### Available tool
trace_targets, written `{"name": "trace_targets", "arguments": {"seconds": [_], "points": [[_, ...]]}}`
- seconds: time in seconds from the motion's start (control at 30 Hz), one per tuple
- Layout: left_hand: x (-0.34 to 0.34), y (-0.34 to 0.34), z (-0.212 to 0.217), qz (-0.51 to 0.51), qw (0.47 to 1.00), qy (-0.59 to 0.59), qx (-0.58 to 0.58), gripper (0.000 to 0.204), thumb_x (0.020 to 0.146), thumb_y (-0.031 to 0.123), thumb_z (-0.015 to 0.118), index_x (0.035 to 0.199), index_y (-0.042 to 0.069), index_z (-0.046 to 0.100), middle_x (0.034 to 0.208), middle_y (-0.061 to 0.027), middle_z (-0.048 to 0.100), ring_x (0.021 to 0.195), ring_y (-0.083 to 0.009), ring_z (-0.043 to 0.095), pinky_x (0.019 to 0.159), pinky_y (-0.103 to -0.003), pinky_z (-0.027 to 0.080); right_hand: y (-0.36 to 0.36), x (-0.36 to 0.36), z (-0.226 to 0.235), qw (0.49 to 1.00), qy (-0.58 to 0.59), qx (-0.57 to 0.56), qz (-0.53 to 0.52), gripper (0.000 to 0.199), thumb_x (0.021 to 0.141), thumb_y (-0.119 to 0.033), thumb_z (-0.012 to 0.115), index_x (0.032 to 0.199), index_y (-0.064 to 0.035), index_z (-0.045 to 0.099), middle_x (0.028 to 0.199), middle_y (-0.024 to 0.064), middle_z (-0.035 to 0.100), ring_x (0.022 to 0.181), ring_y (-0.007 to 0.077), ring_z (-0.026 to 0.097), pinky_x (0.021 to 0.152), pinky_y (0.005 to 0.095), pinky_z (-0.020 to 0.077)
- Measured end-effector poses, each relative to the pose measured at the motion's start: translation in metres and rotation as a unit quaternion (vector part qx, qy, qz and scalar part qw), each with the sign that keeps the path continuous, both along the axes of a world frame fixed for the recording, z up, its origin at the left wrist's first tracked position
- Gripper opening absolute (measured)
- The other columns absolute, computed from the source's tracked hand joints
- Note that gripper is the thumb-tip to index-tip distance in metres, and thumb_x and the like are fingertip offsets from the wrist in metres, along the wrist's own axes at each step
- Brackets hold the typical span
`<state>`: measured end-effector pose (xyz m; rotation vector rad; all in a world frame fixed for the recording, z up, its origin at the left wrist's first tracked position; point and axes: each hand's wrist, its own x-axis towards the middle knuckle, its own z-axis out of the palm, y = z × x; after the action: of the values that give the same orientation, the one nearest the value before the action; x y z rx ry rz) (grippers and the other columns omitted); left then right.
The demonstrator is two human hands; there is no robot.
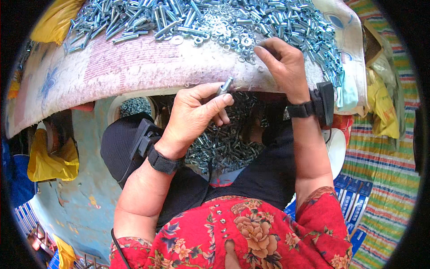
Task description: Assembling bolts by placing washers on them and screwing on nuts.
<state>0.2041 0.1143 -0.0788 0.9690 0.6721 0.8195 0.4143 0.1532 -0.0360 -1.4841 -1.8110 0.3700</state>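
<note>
In my left hand (193, 111), thumb and fingers close around a small silver bolt with a sleeve (227, 85), its tip pointing up and slightly right. That hand is just in front of the table's near edge. My right hand (287, 71) is over the cloth-covered table (130, 62), fingers curled and thumb drawn toward them. Its fingertips are beside a pile of washers and nuts (224, 33); whatever they pinch is not visible. Long metal bolts (165, 20) lie in a heap to the left of the washers. Short metal sleeves (309, 33) are heaped on the right.
Below the table edge, between my knees, lies a large mass of finished-looking bolts (224, 154). A round white container (113, 107) of small metal parts stands left of it. Yellow bags (56, 159) hang at the left; a striped sheet (380, 179) covers the right floor.
</note>
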Motion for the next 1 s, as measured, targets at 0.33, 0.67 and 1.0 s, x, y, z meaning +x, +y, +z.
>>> {"name": "trace_targets", "arguments": {"seconds": [0.33, 0.67, 1.0], "points": [[0.003, 0.003, -0.004, 0.021, 0.999, -0.018, -0.035, 0.027, 0.085, 0.013, 0.057, 0.109, 0.001, 0.057, 0.084, -0.0077, 0.064, 0.058, -0.0084, 0.056, 0.049, -0.019, 0.042, 0.018, 0.033, -0.031, 0.978, -0.190, 0.056, -0.063, 0.014, 0.074, -0.017, 0.059, 0.076, -0.0037, 0.059, 0.074, 0.0144, 0.060, 0.066, 0.0321, 0.059, 0.059, 0.0374, 0.0469], [0.006, 0.004, -0.007, 0.039, 0.995, -0.067, -0.069, 0.031, 0.089, 0.020, 0.052, 0.113, 0.002, 0.053, 0.081, -0.0066, 0.062, 0.058, -0.0082, 0.056, 0.048, -0.017, 0.041, 0.036, 0.008, -0.030, 0.955, -0.281, 0.089, 0.010, 0.022, 0.075, -0.017, 0.062, 0.093, -0.0044, 0.063, 0.084, 0.0124, 0.060, 0.075, 0.0287, 0.060, 0.066, 0.0344, 0.0469], [0.008, 0.005, -0.004, 0.023, 0.996, -0.047, -0.068, 0.030, 0.089, 0.021, 0.049, 0.113, 0.003, 0.053, 0.083, -0.0057, 0.062, 0.057, -0.0079, 0.055, 0.047, -0.016, 0.040, 0.019, 0.038, -0.023, 0.976, -0.146, 0.148, -0.062, 0.020, 0.071, -0.018, 0.066, 0.085, -0.0043, 0.065, 0.076, 0.0123, 0.061, 0.064, 0.0249, 0.061, 0.056, 0.0313, 0.0474]]}}
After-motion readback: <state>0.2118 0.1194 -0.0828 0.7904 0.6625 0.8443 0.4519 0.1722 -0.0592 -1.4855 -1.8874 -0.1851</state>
